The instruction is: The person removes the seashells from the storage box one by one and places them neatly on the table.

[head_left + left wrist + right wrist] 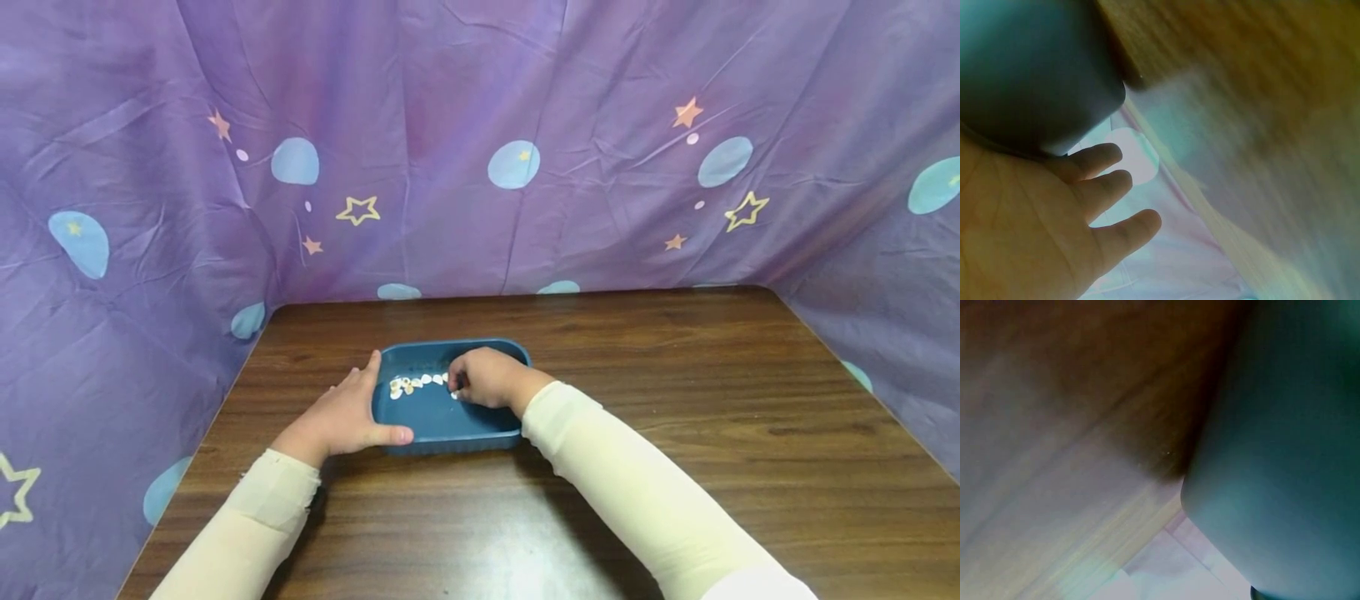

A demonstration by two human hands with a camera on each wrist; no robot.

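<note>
A blue rectangular tray (pixel 450 437) holds several small white pieces (pixel 427 379), clustered at its left and running in a row to the right. The left hand (pixel 341 417) lies spread against the tray's left end, thumb on the near rim. In the left wrist view the palm (pixel 1022 219) is against the tray wall (pixel 1035 75), fingers extended. Inside the tray, the right hand (pixel 491 379) has curled fingers and pinches a small white piece (pixel 454 396) at the row's right end. The right wrist view shows the tray's outer wall (pixel 1272 456), not the hand.
The brown wooden table (pixel 675 417) extends around the tray, mostly to its right. A purple curtain (pixel 450 83) with stars and blue shapes hangs behind the table and along both sides.
</note>
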